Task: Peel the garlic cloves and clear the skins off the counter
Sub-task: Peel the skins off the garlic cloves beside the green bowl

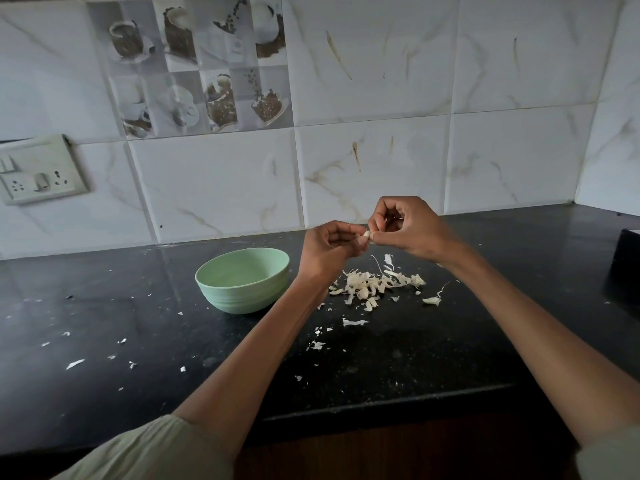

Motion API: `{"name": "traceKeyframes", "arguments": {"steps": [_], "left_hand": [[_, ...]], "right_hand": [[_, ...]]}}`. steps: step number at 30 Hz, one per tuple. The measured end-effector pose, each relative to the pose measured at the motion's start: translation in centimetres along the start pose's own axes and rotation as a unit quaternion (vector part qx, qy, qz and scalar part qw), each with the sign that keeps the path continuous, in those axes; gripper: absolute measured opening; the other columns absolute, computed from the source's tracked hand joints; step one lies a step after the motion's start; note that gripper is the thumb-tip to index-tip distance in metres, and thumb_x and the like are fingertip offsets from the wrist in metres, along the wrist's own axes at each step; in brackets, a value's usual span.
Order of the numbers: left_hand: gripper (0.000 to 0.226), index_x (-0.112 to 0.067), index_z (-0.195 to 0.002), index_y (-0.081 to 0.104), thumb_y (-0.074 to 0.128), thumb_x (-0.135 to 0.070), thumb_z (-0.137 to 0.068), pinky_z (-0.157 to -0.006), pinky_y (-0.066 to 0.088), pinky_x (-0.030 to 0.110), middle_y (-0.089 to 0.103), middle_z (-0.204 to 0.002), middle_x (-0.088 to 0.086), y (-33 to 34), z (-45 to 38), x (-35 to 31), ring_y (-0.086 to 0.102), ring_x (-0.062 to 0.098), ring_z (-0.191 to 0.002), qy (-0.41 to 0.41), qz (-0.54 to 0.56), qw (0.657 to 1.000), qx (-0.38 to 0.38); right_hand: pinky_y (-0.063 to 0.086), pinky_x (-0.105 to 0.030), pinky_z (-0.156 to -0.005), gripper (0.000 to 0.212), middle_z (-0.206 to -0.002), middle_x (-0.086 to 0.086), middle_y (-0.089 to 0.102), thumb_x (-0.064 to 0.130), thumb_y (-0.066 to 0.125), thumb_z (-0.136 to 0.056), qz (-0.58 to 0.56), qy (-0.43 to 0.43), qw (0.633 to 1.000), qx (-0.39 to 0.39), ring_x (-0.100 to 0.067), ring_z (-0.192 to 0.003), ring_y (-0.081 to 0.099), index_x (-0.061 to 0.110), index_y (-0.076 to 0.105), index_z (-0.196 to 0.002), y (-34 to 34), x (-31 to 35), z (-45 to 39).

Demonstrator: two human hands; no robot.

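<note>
a single wide-angle view from the person's head looks forward and down over the dark counter point(398, 358), close to its near edge. the forearms reach in from the bottom corners toward the middle of the frame. the tiled wall point(381, 98) fills the far upper half, bowed by the lens, with a switch plate point(38, 169) at far left.

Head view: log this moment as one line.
stage: peeling | left hand and right hand: pinch small pale garlic clove | loose papery skins: on black counter | pale green bowl: left of skins
</note>
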State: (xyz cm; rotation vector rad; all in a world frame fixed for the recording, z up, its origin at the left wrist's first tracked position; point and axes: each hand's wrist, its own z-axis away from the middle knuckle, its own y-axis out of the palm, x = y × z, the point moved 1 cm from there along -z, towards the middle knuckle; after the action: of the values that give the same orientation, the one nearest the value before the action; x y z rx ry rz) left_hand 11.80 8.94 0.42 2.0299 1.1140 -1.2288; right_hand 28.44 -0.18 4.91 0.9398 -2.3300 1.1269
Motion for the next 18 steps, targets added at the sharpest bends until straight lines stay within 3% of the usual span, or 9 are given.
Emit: {"name": "traceKeyframes", "arguments": {"steps": [3, 7, 11, 14, 18], "left_hand": [[0.032, 0.002, -0.12, 0.071, 0.081, 0.0, -0.089, -0.079, 0.063, 0.027, 0.074, -0.088, 0.012, 0.19, -0.1, 0.02, 0.074, 0.018, -0.079, -0.007, 0.005, 1.0, -0.017], [0.031, 0.001, -0.122, 0.072, 0.079, -0.001, -0.091, -0.078, 0.062, 0.024, 0.074, -0.086, 0.008, 0.09, -0.1, 0.05, 0.073, 0.015, -0.076, -0.011, 0.014, 0.999, -0.032], [0.031, 0.002, -0.121, 0.073, 0.08, 0.0, -0.09, -0.076, 0.06, 0.022, 0.072, -0.087, 0.009, -0.02, 0.07, -0.19, 0.072, 0.016, -0.08, -0.011, 0.019, 0.999, -0.046], [0.035, -0.009, -0.122, 0.073, 0.084, -0.005, -0.089, -0.075, 0.059, 0.021, 0.072, -0.094, 0.009, -0.16, 0.16, -0.31, 0.07, 0.016, -0.084, -0.004, -0.004, 0.998, -0.06], [0.043, -0.019, -0.125, 0.07, 0.085, -0.005, -0.087, -0.072, 0.058, 0.021, 0.073, -0.1, 0.014, -0.14, 0.29, -0.63, 0.069, 0.015, -0.079, 0.026, -0.045, 0.997, -0.058]], "right_hand": [[0.058, -0.034, -0.078, 0.021, -0.081, -0.006, 0.073, -0.004, 0.077, -0.079, 0.001, -0.003, 1.0, 0.004, -0.019, -0.077, 0.068, 0.003, 0.057, -0.079, 0.19, 0.22, 0.04], [0.057, -0.027, -0.077, 0.024, -0.081, -0.007, 0.073, -0.005, 0.077, -0.08, 0.013, -0.015, 1.0, 0.019, -0.011, -0.078, 0.07, 0.004, 0.055, -0.078, 0.39, 0.15, 0.08], [0.058, -0.03, -0.078, 0.019, -0.086, -0.002, 0.076, 0.005, 0.086, -0.082, 0.017, -0.016, 0.999, 0.026, -0.017, -0.081, 0.071, 0.01, 0.068, -0.084, 0.28, 0.01, 0.03], [0.058, -0.029, -0.075, 0.015, -0.097, 0.004, 0.075, 0.018, 0.084, -0.088, 0.005, -0.01, 1.0, 0.0, -0.019, -0.085, 0.07, 0.017, 0.071, -0.094, 0.09, -0.22, -0.23], [0.059, -0.032, -0.076, 0.02, -0.103, 0.002, 0.075, 0.017, 0.082, -0.09, -0.026, 0.002, 1.0, -0.014, -0.024, -0.091, 0.07, 0.02, 0.068, -0.104, -0.07, -0.48, -0.39]]}}
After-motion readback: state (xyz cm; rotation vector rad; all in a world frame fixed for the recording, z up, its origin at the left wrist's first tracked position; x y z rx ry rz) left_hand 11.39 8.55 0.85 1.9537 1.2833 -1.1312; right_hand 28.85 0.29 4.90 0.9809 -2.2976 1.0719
